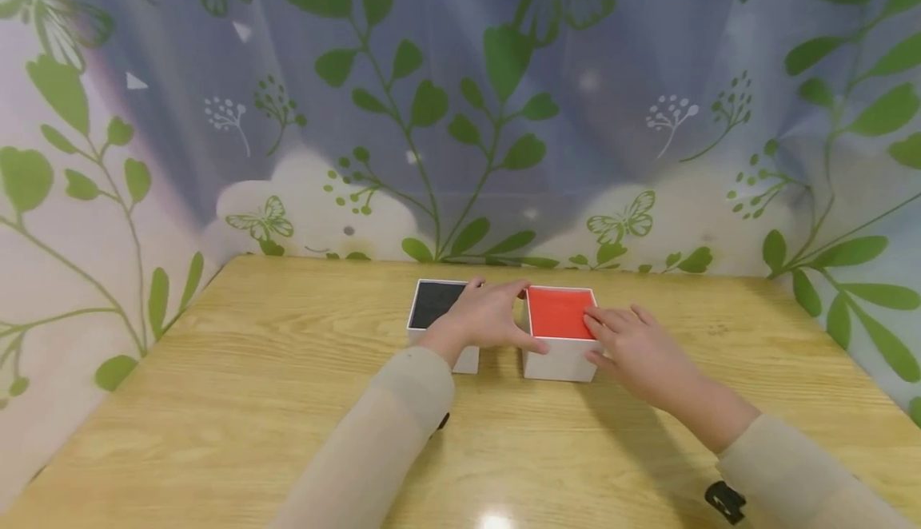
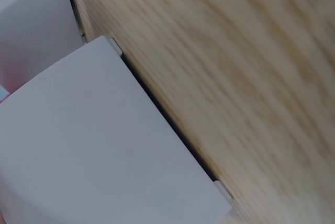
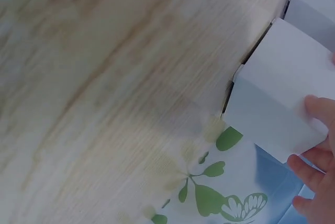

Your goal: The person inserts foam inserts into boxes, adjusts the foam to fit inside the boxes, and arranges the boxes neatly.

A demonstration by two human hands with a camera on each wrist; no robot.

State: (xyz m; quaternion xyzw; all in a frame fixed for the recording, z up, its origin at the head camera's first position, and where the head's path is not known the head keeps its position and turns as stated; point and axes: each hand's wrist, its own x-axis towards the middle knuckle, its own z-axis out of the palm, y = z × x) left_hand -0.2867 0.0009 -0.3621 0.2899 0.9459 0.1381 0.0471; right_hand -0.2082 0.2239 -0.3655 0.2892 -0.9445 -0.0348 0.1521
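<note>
A white square box with a red top [image 1: 561, 312] inside a thin white rim sits on the table between both hands. My left hand [image 1: 489, 313] holds its left side, thumb at the front corner and a fingertip at the back corner. On the other side, my right hand [image 1: 640, 352] grips the right edge, fingers over the rim and thumb low on the side. The right wrist view shows that thumb [image 3: 318, 110] against the white wall. Left of it stands a second white box with a black top [image 1: 435, 303], partly hidden behind my left hand.
Both boxes stand on a wooden table [image 1: 252, 401] near its back edge. Behind hangs a curtain [image 1: 446, 113] with green leaves and butterflies. White box walls [image 2: 104, 140] fill the left of the left wrist view. A black clip-like piece [image 1: 725, 502] shows beside the right sleeve.
</note>
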